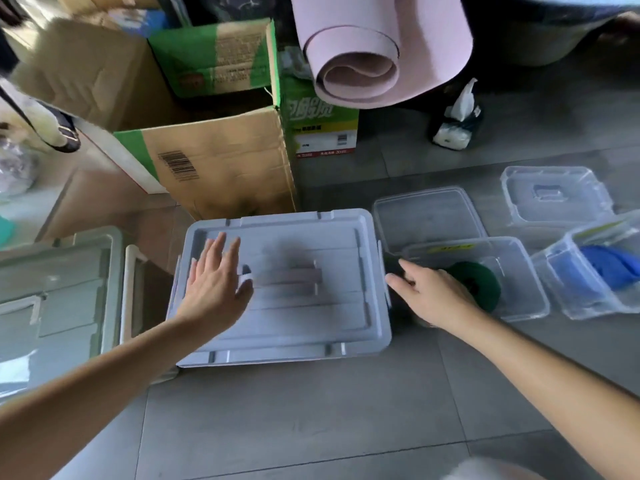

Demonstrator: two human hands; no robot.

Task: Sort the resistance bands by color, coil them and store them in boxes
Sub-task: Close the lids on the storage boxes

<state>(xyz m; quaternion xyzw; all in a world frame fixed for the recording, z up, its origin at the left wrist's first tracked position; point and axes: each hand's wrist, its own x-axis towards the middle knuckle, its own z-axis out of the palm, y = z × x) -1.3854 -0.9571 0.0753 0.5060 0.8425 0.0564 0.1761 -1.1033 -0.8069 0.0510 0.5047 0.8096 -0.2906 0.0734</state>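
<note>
resistance bands partly sorted: green band [481, 282] coiled, lying in the near clear box [519, 306]; blue band [602, 268] in the right clear box [588, 306], coiled or just bunched, too blurred to tell. behind them an empty clear box [429, 216] and a fourth box [512, 188] with a lid dropped in it. no loose bands in view on the floor [311, 410]. left grip [214, 275] open, fingers straight, over the big grey bin lid [311, 323]; touching or just above, can't tell. right grip [429, 292] at the left rim of the green band's box, fingers loose; pinching anything or not, can't tell. guess: past halfway. left to do: check blue coil, lid the boxes, maybe more bands inside the bin.
</note>
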